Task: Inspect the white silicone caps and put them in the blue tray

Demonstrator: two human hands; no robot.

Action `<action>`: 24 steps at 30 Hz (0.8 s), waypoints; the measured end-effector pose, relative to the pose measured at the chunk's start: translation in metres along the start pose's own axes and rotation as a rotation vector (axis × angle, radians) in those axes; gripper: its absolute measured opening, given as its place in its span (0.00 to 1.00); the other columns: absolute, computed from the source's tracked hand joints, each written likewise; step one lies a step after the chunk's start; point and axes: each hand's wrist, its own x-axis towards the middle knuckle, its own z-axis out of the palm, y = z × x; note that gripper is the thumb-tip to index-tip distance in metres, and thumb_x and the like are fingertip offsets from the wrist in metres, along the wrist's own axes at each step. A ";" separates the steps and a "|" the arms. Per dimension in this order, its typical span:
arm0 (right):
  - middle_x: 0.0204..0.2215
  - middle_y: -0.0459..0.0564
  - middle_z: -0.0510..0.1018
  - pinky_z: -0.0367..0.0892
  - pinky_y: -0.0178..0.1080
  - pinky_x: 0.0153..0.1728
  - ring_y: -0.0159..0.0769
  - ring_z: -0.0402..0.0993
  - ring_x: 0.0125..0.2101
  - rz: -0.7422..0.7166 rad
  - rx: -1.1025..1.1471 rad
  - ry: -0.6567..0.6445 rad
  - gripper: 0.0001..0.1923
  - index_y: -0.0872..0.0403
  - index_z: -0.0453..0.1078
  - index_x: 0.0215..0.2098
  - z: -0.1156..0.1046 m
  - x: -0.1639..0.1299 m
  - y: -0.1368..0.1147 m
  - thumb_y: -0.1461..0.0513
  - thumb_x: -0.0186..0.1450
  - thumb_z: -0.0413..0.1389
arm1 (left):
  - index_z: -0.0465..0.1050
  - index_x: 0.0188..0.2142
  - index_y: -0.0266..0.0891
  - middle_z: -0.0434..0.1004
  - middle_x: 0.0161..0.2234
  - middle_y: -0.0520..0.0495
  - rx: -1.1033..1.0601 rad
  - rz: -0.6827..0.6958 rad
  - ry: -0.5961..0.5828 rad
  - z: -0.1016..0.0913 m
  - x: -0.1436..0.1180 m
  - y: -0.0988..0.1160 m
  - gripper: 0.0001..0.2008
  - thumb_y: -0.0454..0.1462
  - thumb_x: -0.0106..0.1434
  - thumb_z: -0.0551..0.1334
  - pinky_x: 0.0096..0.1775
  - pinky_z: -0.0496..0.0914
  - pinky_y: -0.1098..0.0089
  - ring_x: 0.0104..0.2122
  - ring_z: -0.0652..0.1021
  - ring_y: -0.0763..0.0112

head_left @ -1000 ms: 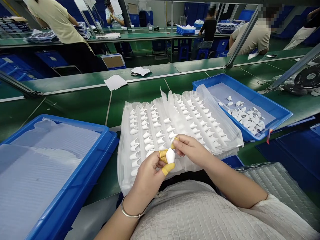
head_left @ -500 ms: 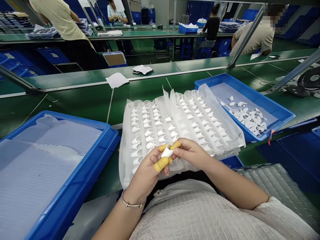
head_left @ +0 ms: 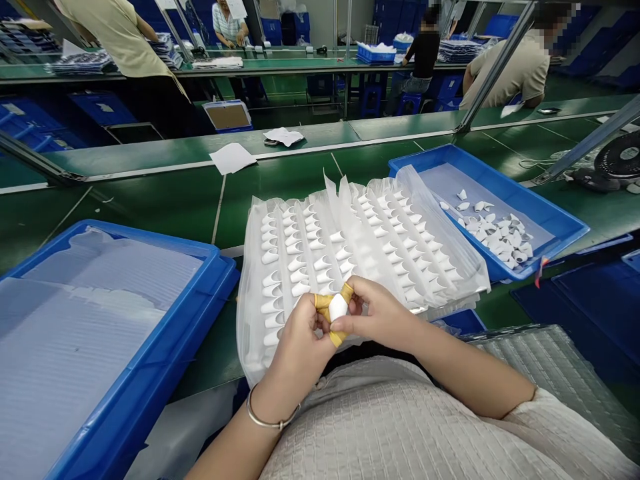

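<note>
A small white curved plastic part is pinched between both my hands, just above the near edge of a tray. My left hand, with yellow finger cots on its thumb and finger, grips it from the left. From the right, my right hand closes on the same part, a yellow cot on its forefinger. Beneath them lies a translucent tray lined with thin sheeting, holding rows of similar white parts. The part's exact shape is partly hidden by my fingers.
On the right, a blue bin holds a loose pile of white parts. Stacked blue bins with pale sheeting stand at left. A black fan sits far right. Paper lies on the green bench; people work beyond.
The white part has been turned more upright between my fingers. My left hand has rotated, its thumb now lower and pointing inward. Both hands stay over the tray's near edge.
</note>
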 end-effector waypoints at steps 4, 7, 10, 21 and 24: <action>0.21 0.40 0.60 0.52 0.33 0.24 0.28 0.56 0.23 -0.013 -0.070 0.033 0.23 0.53 0.57 0.24 0.002 0.003 -0.003 0.48 0.65 0.58 | 0.64 0.34 0.42 0.67 0.28 0.56 0.128 0.043 -0.027 0.000 -0.004 0.003 0.12 0.38 0.56 0.67 0.32 0.67 0.69 0.28 0.70 0.73; 0.19 0.41 0.63 0.56 0.34 0.25 0.28 0.59 0.22 0.028 0.062 0.000 0.24 0.53 0.58 0.23 0.000 0.009 -0.001 0.46 0.69 0.51 | 0.65 0.36 0.42 0.67 0.28 0.56 0.126 0.040 -0.052 0.000 -0.003 0.003 0.11 0.38 0.57 0.66 0.32 0.68 0.69 0.27 0.70 0.73; 0.20 0.41 0.66 0.60 0.34 0.26 0.29 0.62 0.22 0.047 0.152 0.017 0.23 0.53 0.61 0.26 -0.004 0.013 0.002 0.44 0.67 0.52 | 0.65 0.38 0.42 0.67 0.28 0.56 0.139 0.046 -0.052 0.000 -0.002 0.000 0.11 0.37 0.57 0.66 0.32 0.68 0.69 0.28 0.70 0.73; 0.35 0.46 0.74 0.68 0.39 0.43 0.33 0.72 0.38 -0.005 0.352 -0.099 0.18 0.55 0.71 0.39 -0.017 0.012 0.009 0.54 0.57 0.68 | 0.66 0.49 0.43 0.68 0.31 0.54 -0.087 0.133 0.003 0.000 0.003 -0.008 0.19 0.36 0.59 0.65 0.36 0.70 0.69 0.30 0.72 0.73; 0.38 0.47 0.75 0.69 0.40 0.45 0.34 0.73 0.41 -0.025 0.381 -0.082 0.18 0.54 0.72 0.42 -0.016 0.010 0.013 0.58 0.58 0.68 | 0.66 0.47 0.42 0.69 0.30 0.54 -0.214 0.071 -0.045 0.000 0.005 -0.009 0.19 0.37 0.57 0.68 0.35 0.70 0.70 0.29 0.72 0.74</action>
